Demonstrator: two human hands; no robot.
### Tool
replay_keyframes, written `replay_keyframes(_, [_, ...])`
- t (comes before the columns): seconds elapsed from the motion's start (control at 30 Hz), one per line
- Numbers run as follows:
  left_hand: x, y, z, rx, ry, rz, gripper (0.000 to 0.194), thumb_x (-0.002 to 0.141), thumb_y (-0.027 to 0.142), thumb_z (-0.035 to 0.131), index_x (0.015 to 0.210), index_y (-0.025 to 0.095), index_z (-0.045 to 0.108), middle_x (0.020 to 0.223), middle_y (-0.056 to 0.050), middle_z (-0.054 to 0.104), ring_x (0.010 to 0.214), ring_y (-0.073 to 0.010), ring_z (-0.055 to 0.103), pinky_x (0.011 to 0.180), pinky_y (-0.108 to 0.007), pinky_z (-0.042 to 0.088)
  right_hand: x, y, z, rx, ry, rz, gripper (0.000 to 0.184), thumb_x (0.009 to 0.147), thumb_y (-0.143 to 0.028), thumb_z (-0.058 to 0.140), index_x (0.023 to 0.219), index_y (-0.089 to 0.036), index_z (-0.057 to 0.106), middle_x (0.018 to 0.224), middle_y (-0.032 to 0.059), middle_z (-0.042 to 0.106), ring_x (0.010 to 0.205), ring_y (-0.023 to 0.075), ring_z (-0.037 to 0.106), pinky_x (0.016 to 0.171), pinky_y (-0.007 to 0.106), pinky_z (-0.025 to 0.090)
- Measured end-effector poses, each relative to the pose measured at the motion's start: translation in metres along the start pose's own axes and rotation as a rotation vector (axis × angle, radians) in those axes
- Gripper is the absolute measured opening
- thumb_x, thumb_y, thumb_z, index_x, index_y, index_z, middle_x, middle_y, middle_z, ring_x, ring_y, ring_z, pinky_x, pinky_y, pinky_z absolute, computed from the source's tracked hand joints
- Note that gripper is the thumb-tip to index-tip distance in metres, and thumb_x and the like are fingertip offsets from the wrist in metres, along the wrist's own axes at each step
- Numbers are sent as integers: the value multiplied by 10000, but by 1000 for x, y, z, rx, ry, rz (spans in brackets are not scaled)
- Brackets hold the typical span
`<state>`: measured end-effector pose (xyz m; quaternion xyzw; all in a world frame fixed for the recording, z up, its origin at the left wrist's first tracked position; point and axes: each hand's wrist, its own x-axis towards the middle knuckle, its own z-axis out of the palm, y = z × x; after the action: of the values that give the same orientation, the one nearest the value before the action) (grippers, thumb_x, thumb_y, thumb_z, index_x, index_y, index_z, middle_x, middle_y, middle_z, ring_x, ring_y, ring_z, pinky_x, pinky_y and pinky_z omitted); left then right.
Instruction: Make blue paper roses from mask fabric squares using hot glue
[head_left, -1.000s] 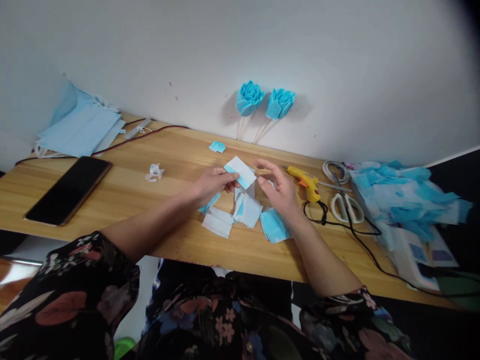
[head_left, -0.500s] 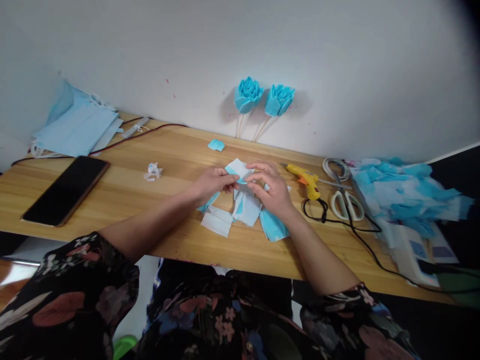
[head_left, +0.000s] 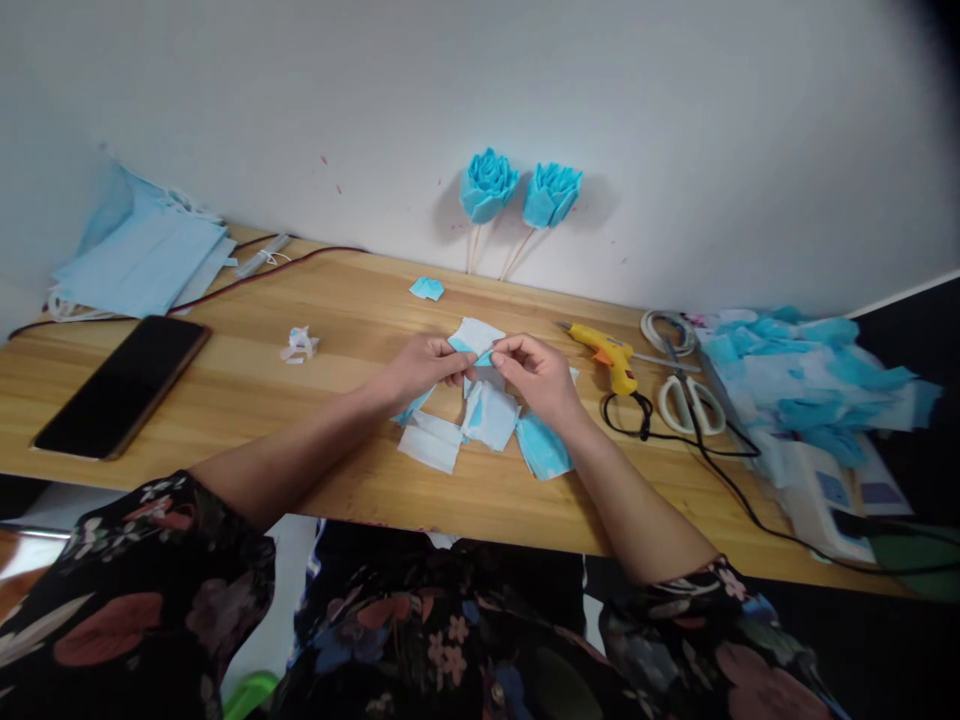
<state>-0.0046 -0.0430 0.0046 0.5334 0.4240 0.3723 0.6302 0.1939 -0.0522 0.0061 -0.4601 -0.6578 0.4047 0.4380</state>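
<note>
Centrally in the head view, the left hand (head_left: 430, 364) and right hand (head_left: 537, 374) hold one small white-and-blue piece (head_left: 481, 331) between them above the table (head_left: 352, 330).

Risks, as judged from this position:
- Slack pinch: the blue edge at the fingertips appears turned over; if either thumb eases, that edge could spring flat.
- Uneven pull: if the hands draw apart, the thin material could stretch, tear or skew.
- Low hands: the loose white patch (head_left: 430, 443), the middle stack (head_left: 491, 416) and the blue stack (head_left: 543, 447) lie just below the hands on the near side; a dropped wrist could scatter them.
- Sideways sweep: the cord (head_left: 650, 436) lies to the right of the right forearm; a snag could drag the glue gun (head_left: 613, 358).

Position relative to the grip: the piece lies between the two hands. Its white part stands out beyond the fingertips, toward the wall (head_left: 337, 90); its near blue edge lies at the thumbs.

Grip state: the left thumb and fingers are pinched together on the left part of the near edge. The right thumb and forefinger are likewise brought together on the blue edge, at the right. The fingers cover much of this edge, so the exact form of the fold cannot be confirmed.
</note>
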Motion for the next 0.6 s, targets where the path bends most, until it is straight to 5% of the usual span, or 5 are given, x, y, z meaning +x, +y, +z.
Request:
replay_keyframes(0.17, [0,0,-1,39,-18,21,300,835,375,727,659,134,701,690,-64,702,594,-111,557,629,-275,448,0,-2,1,58,25,6,162,813,-357,710,860,-212,656,644,-53,509,572,93,424,545,245,354])
replay_keyframes(0.47, [-3,4,1,106,25,77,230,804,339,721,703,141,661,686,-4,653,632,-90,544,655,-246,441,1,3,3,204,10,54,386,795,-397,757,1136,-236,676,778,-33,621,655,107,525,602,256,414])
replay_keyframes(0.6, [-3,8,1,79,27,107,223,833,315,672,690,150,630,669,5,633,613,-82,527,648,-236,447,0,-2,3,304,-104,103,466,775,-395,785,1200,-242,671,854,-15,667,754,134,582,683,275,456])
